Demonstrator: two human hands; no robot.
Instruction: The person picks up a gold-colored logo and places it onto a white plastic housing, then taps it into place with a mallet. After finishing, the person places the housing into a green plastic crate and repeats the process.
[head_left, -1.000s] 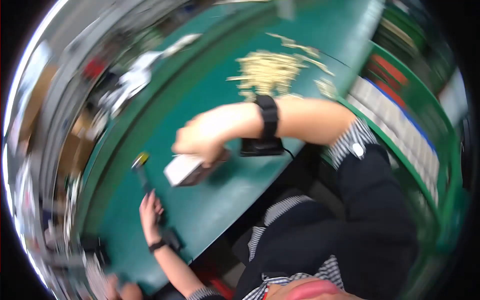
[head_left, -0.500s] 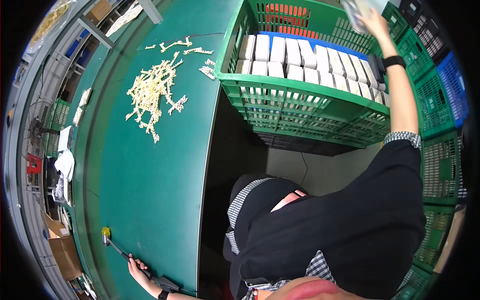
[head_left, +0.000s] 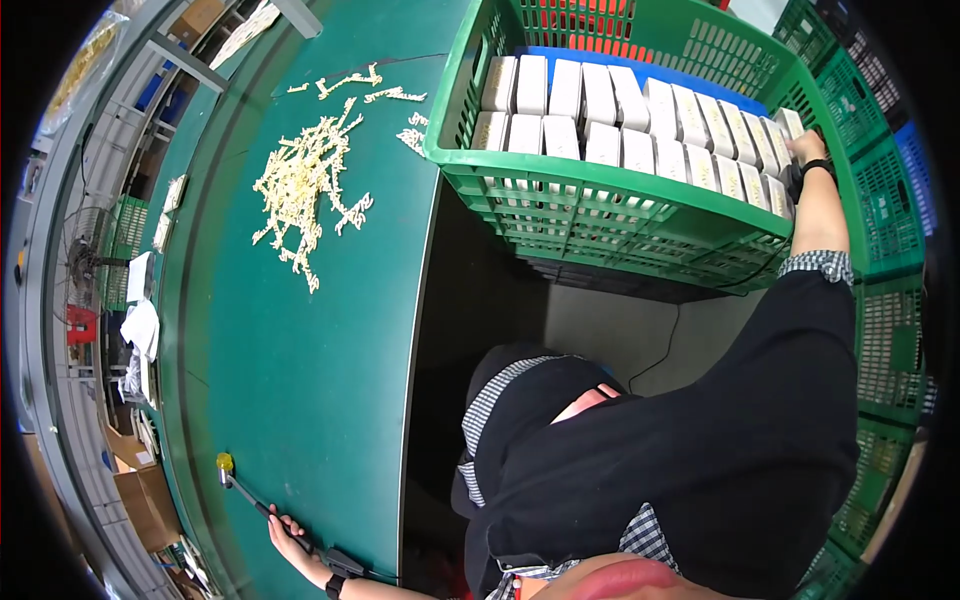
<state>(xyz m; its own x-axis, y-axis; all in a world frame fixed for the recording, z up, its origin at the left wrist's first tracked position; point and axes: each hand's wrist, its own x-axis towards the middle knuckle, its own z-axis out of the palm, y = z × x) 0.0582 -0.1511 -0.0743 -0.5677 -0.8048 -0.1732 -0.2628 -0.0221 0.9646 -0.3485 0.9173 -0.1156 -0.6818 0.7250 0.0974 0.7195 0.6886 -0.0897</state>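
Observation:
My left hand (head_left: pixel 287 528) is closed around the black handle of a hammer (head_left: pixel 254 502) at the lower left. Its metal head has a yellow face and lies at the green table's surface. Next to my wrist is a black device (head_left: pixel 345 562) with a cord. My right hand (head_left: pixel 808 148) reaches down into the right end of a green plastic crate (head_left: pixel 610 177), closed at a white box (head_left: pixel 788 122) there, its fingertips partly hidden. White boxes (head_left: pixel 600 95) stand upright in two rows in the crate, with a blue sheet (head_left: pixel 640 72) behind them.
A heap of small cream-coloured pieces (head_left: pixel 305 175) lies on the green table (head_left: pixel 330 370), with a few strays around it. More crates (head_left: pixel 875 190) are stacked at the right. Along the left edge are a fan (head_left: pixel 88 255), white items and cardboard boxes (head_left: pixel 148 505).
My right hand has come down from above the crate's far side, with the thing it carried, to the right end of the box rows. My left hand still grips the hammer.

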